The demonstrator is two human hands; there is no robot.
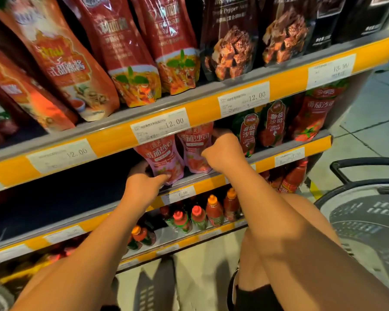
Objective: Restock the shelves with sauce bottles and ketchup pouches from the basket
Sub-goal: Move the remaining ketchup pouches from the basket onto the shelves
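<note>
**Both hands on the ketchup pouches at the middle shelf**

Both arms are stretched out to the middle shelf with its grey and yellow price rail (211, 184). The left hand (144, 180) grips the lower edge of a pink-red plastic ketchup pouch (161, 157), thumb pressed along its front, fingers tucked behind. Just beside it, the right hand (222, 151) clamps the right side of a second pink-red pouch (194, 145) standing upright, fingers curled round its edge. The two pouches touch, side by side at the shelf front. To their right stand green and red ketchup pouches (273, 124). On the shelf below, small red sauce bottles with orange and red caps (213, 211) line up in a row. Down at the right, the grey plastic basket with a black handle (368, 212) sits on the floor; I cannot tell what it holds.
</note>
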